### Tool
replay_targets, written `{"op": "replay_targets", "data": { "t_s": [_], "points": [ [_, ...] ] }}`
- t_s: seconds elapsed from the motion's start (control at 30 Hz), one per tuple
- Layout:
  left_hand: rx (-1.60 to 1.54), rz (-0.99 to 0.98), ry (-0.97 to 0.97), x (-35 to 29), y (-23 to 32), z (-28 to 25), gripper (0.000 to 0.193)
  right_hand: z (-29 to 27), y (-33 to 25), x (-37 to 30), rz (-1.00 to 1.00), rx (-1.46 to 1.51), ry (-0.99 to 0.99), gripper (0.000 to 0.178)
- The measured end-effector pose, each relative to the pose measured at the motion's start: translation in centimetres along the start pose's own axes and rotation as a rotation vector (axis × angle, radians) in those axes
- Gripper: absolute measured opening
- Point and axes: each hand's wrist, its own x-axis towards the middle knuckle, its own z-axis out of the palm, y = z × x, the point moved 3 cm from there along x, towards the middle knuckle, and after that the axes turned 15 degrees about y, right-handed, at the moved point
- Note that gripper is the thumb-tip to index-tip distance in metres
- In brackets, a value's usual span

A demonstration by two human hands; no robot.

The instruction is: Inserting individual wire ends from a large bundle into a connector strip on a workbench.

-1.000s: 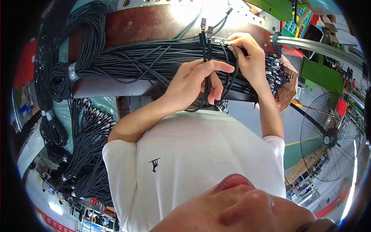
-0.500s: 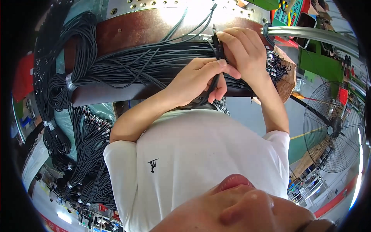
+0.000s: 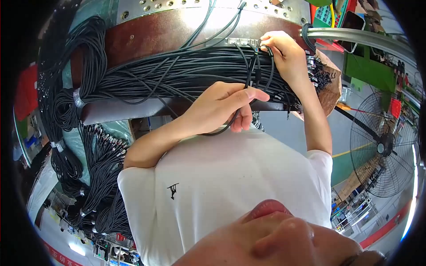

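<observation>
My left hand (image 3: 224, 108) is closed loosely around thin black cables (image 3: 251, 71) that run up from its fingers; one loop hangs below the palm. The index finger and thumb point right. Farther up and to the right, my right hand (image 3: 286, 55) pinches the end of a black cable (image 3: 271, 57), beside the small metal fixture (image 3: 242, 41) at the edge of the bench. Exactly which connector part lies between its fingertips is too small to make out. Just beneath both hands a thick bundle of black cables (image 3: 177, 71) lies along the brown bench (image 3: 146, 37).
A perforated metal plate (image 3: 164, 5) stands behind the bench edge. Tied cable coils (image 3: 91, 53) hang at the left, with more bundles (image 3: 102, 177) below. Brown paper (image 3: 330, 84) wraps connector ends at the right. A metal rail (image 3: 355, 35) and a fan (image 3: 380, 146) stand farther right.
My right hand has moved slightly up, away from the left, with a cable end in its fingers. My left hand has moved down and left, and a cable loop now shows below it.
</observation>
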Motion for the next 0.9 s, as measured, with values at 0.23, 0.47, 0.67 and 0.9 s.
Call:
{"op": "replay_targets", "data": {
  "t_s": [0.23,0.47,0.67,0.9],
  "points": [
    [-0.098,-0.191,-0.097,1.3,-0.1,0.3,0.045,-3.1,-4.1,1.4,-0.366,-0.182,0.226,0.026],
    [-0.296,-0.220,0.011,2.8,3.0,1.8,0.041,-5.3,-6.8,1.8,-0.642,-0.319,0.249,0.036],
    [0.263,0.073,0.017,1.1,3.3,-0.5,0.032,-4.5,-0.6,-0.3,-0.182,-0.366,0.337,0.032],
    [1.455,1.190,0.520,4.5,2.5,-3.6,0.048,-1.7,0.0,-0.6,0.063,0.148,0.204,0.018]
  ]
}}
